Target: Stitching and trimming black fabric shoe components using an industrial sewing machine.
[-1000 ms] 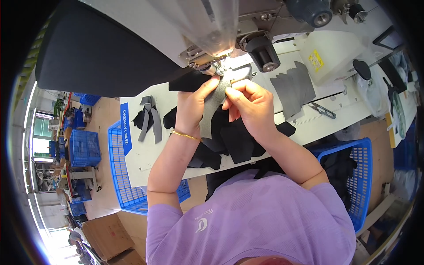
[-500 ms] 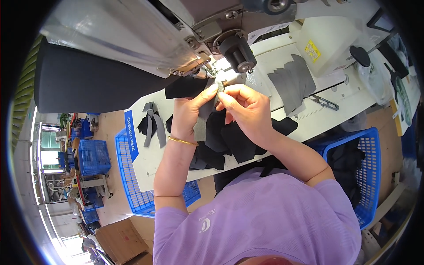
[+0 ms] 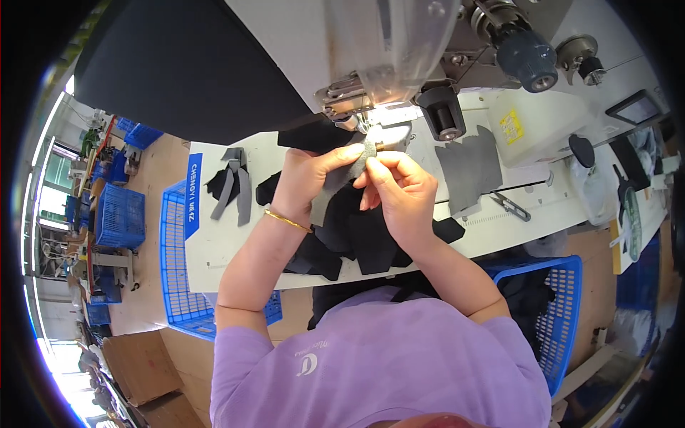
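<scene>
Just in front of the lit needle area of a sewing machine (image 3: 349,103), both my hands pinch a narrow grey fabric strip (image 3: 335,189). My left hand (image 3: 308,175) grips it between thumb and fingers, with a thin gold bangle at the wrist. Close beside it, my right hand (image 3: 401,187) holds the strip's edge between thumb and forefinger. The strip's lower part hangs down past my left hand. Beneath my hands lie several black fabric pieces (image 3: 374,239), partly covered by them. A large black fabric panel (image 3: 193,71) extends to the left of the machine head.
A stack of grey fabric pieces (image 3: 467,171) and thread snips (image 3: 511,207) lie right on the white table (image 3: 232,260). Grey and black scraps (image 3: 232,187) are at left. Blue baskets stand below, one left (image 3: 175,264) and one right (image 3: 564,314) holding dark fabric.
The view has shifted, so more of the machine shows. Both hands keep their pinch on the grey strip, which now appears more tilted near the needle.
</scene>
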A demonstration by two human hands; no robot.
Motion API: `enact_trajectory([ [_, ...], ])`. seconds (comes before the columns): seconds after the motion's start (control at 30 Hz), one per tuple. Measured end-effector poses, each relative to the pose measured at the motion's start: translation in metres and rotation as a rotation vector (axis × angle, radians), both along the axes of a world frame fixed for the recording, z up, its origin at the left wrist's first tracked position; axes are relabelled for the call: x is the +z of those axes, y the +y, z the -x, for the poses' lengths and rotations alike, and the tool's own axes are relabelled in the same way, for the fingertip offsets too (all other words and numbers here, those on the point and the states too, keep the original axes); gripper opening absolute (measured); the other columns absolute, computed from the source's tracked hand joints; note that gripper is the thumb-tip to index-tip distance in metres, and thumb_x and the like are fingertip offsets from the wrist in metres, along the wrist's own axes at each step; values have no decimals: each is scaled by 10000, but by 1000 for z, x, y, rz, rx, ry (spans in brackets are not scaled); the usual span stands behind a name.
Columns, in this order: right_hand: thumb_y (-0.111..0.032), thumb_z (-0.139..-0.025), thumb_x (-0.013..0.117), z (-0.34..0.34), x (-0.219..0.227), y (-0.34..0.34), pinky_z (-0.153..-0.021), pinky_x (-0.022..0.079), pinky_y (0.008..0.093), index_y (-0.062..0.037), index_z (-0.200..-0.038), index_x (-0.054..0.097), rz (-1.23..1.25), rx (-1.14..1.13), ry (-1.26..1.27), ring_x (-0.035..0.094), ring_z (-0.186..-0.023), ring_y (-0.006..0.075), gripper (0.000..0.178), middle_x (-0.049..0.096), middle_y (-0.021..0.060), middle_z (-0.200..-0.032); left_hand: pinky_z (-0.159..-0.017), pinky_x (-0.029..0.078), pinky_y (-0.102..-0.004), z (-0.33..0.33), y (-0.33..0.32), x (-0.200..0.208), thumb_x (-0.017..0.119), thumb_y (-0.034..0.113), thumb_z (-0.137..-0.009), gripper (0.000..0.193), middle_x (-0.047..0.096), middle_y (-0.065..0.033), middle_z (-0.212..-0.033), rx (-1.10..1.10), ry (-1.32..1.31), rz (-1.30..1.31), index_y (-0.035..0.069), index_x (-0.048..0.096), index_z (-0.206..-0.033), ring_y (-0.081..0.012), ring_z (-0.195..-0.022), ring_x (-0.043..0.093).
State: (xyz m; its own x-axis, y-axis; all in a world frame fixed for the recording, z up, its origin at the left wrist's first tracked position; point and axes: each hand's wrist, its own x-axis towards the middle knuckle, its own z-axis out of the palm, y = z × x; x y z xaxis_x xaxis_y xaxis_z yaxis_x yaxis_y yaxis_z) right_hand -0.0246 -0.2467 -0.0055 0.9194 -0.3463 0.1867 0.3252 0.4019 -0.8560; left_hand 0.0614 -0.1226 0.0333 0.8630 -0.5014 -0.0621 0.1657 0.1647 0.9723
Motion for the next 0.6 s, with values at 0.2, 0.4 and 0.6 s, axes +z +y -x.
enact_trajectory([
  [0.2,-92,-957,574,0,3,0,-476,463,196,11,-926,618,11,-10,6,576,-529,62,117,666,59,-750,-749,502,-255,-5,1,-5,709,13,-821,222,688,-32,-949,-23,4,56,-6,680,-1040,-104,-832,632],
  [0.4,-88,-958,573,-3,3,-3,-477,466,197,16,-961,635,5,-15,13,589,-530,79,121,683,84,-782,-766,498,-258,-11,-2,-4,705,7,-816,184,694,-39,-931,-22,28,38,0,691,-999,-115,-850,635],
  [0.6,-82,-956,578,-2,5,1,-483,460,196,22,-996,653,-14,9,48,605,-543,92,134,697,101,-812,-755,503,-263,-11,-2,3,697,-6,-813,186,699,-55,-945,12,44,20,-2,694,-1000,-125,-854,642],
])
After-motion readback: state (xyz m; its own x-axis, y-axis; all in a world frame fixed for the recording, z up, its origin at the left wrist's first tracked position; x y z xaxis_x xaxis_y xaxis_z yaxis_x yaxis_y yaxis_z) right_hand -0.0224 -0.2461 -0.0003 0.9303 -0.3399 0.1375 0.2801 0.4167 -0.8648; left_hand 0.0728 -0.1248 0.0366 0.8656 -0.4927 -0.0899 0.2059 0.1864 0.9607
